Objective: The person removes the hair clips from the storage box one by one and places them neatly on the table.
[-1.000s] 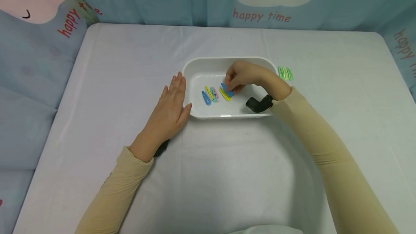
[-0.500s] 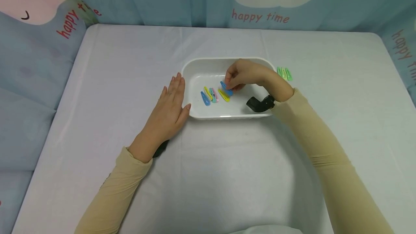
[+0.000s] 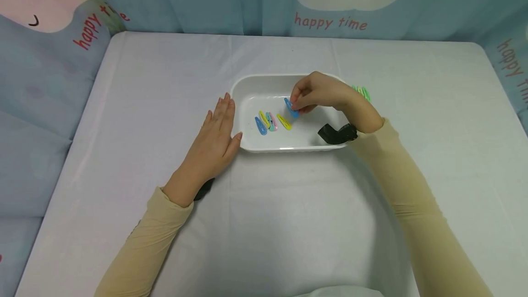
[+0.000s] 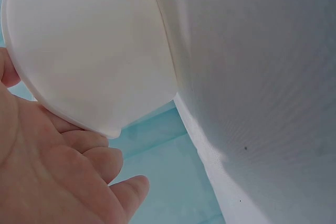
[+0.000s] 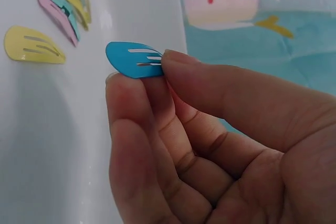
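Observation:
Between thumb and fingers, my right hand [image 3: 319, 93] pinches a blue hair clip [image 5: 134, 59] above the white tray [image 3: 288, 143]. Below and left of it in the tray lies a yellow hair clip [image 3: 284, 122] on its own. Farther left sits a small group: a blue hair clip [image 3: 261, 126], a yellow hair clip [image 3: 264, 118], and a pink and a turquoise one lying together [image 5: 60, 11]. My left hand [image 3: 212, 143] rests along the tray's left end with straight fingers. In the left wrist view its fingers touch the rim from outside.
Several green hair clips [image 3: 362, 92] lie on the white tablecloth [image 3: 264, 219] just right of the tray, partly behind my right wrist. A patterned blue curtain [image 3: 206, 1] hangs behind the table and along its left side. A black wrist camera [image 3: 337, 134] hangs over the tray's right end.
My right hand has lifted the blue hair clip up and to the right, away from the yellow one it lay over. My left hand keeps its place at the tray.

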`<state>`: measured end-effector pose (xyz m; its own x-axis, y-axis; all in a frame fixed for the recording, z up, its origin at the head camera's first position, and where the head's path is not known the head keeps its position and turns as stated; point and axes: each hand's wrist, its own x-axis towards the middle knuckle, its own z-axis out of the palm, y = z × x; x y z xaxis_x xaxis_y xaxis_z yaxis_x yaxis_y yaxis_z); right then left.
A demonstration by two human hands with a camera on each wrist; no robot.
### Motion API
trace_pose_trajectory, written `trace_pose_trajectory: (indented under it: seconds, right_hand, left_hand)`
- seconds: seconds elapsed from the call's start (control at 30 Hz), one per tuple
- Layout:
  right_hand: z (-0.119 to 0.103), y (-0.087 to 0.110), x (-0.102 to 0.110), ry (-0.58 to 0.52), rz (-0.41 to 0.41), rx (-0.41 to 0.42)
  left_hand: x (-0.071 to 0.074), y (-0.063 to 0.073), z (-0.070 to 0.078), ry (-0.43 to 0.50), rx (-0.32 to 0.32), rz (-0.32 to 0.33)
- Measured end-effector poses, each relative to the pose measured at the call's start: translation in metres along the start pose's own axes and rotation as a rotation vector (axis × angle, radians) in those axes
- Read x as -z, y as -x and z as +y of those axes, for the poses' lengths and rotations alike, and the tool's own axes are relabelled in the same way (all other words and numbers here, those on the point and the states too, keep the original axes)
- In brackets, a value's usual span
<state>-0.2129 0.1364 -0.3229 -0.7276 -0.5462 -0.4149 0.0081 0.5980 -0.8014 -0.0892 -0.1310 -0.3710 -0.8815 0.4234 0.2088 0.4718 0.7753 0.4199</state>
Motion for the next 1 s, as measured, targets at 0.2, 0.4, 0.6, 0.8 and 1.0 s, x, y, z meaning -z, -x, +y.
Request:
trace_pose_trajectory:
  seconds: [0.2,0.4,0.6,0.8,1.0]
  right_hand:
    - [0.004,0.003,0.002,-0.046,0.012,0.036]
    - [0.01,0.009,0.005,-0.092,0.049,0.06]
    - [0.015,0.014,0.009,-0.131,0.096,0.099]
    - [0.018,0.014,0.012,-0.151,0.111,0.125]
    - [0.02,0.015,0.016,-0.179,0.127,0.132]
  left_hand:
    - [-0.001,0.0,-0.001,0.003,0.003,0.004]
    - [-0.002,0.0,-0.002,0.005,-0.004,0.011]
    - [-0.004,0.0,-0.001,0.008,-0.005,0.004]
    - [-0.003,0.001,-0.001,-0.002,0.011,-0.005]
    - [-0.002,0.0,0.0,0.004,0.008,-0.002]
